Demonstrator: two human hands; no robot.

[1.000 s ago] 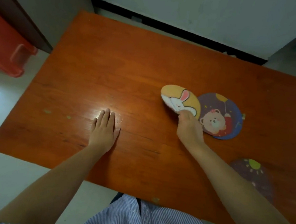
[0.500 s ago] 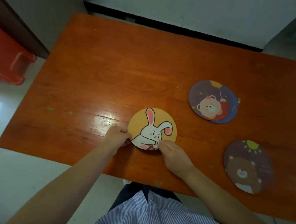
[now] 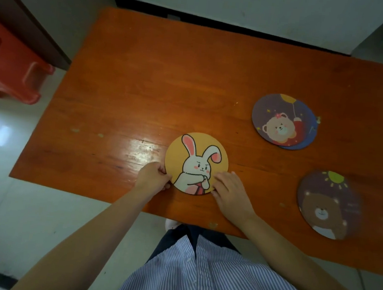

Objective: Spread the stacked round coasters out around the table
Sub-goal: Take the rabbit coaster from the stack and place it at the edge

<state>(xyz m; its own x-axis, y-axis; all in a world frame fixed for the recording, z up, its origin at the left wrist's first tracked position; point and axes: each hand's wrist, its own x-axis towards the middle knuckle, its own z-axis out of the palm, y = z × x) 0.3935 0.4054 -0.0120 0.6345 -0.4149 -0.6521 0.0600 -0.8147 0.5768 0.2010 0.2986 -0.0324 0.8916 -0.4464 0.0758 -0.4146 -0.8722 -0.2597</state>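
Note:
A yellow rabbit coaster lies flat on the orange table near its front edge. My left hand pinches the coaster's left rim. At its lower right rim my right hand rests with fingertips on the edge. A small stack of coasters, topped by a purple one with a bear and balloon over a blue one, sits to the right. Nearer the front right lies a dark purple brown-bear coaster, alone.
A red plastic stool stands on the floor to the left of the table. A dark cabinet edge runs behind it. The wall with a black skirting borders the table's far side.
My right hand carried the rabbit coaster off the stack and down to the table's front middle. My left hand closed in on its left rim. Since half a second ago it barely moved.

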